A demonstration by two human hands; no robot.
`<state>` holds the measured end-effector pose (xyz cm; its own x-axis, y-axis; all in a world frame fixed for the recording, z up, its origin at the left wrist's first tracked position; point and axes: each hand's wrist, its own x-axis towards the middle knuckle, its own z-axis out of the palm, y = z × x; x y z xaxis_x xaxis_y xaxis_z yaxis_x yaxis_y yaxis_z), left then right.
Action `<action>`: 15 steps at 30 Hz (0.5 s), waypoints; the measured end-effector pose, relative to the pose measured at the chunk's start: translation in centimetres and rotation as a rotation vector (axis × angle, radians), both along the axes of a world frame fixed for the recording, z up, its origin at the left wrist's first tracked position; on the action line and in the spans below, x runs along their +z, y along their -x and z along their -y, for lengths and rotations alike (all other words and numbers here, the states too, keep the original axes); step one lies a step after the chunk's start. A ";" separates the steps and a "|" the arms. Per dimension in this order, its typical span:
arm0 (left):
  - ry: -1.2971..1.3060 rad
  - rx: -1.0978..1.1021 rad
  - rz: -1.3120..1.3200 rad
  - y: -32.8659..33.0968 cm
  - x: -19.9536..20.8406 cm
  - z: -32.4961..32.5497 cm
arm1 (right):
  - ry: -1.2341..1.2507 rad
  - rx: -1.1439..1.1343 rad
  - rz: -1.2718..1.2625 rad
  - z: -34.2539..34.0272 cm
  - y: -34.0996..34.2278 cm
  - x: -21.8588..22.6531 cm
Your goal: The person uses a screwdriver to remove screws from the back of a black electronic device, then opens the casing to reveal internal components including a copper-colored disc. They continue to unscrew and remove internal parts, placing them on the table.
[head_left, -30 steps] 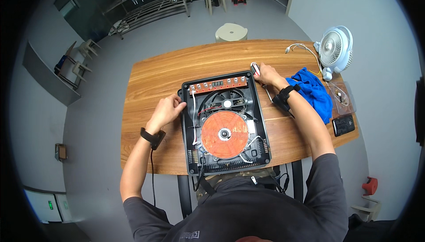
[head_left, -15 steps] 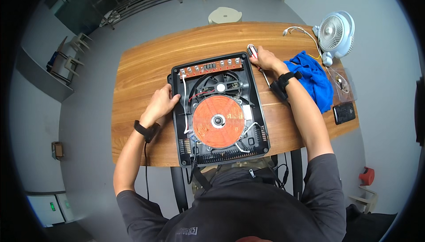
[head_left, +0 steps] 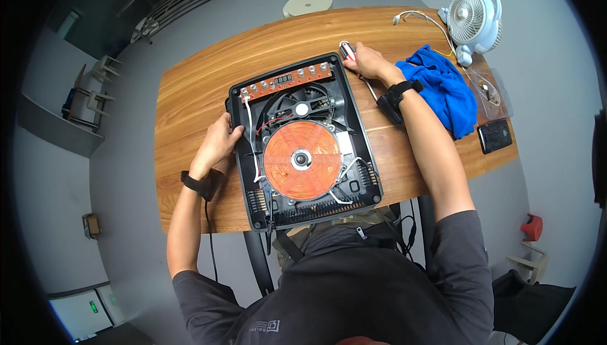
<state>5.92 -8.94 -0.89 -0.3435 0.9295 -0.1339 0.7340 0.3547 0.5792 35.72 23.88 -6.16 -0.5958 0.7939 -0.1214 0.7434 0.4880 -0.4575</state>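
An opened induction cooker (head_left: 351,187) lies on the wooden table in front of me, its black shell without a top. Inside are a round copper coil (head_left: 281,155), a black fan (head_left: 302,110) behind it and a narrow control board (head_left: 259,90) along the far edge. My left hand (head_left: 217,139) grips the shell's left side, thumb over the rim and the other fingers partly hidden. Beyond the far right corner, my right hand (head_left: 373,65) is closed round a screwdriver (head_left: 346,50) with a red, white and black handle. Its shaft points back toward me, beside the shell and off it.
Right of my right forearm lies a crumpled blue cloth (head_left: 442,92). A small white fan (head_left: 471,16) with a cable stands at the far right corner. Near the right edge are a clear plastic bag (head_left: 493,95) and a black phone-like device (head_left: 494,136). A stool (head_left: 308,4) stands beyond the table.
The whole view has shifted and turned slightly, so the table and cooker sit higher and more tilted. Both hands keep their holds, with no clear movement against the cooker.
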 end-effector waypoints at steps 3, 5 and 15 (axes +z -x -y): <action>0.051 0.033 0.072 -1.0 1.6 -0.1 | 0.021 -0.010 -0.002 -0.2 0.0 -0.2; 0.003 0.018 0.063 -0.6 0.8 0.2 | 0.008 -0.022 0.002 -0.3 -0.1 -0.3; -0.042 -0.011 -0.113 0.3 -0.4 -0.1 | -0.008 -0.017 -0.018 -0.8 -0.2 -1.1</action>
<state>5.57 -8.84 -1.28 -0.3437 0.9374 -0.0560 0.7993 0.3233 0.5065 35.92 24.67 -7.24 -0.5845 0.8046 -0.1044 0.7431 0.4792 -0.4671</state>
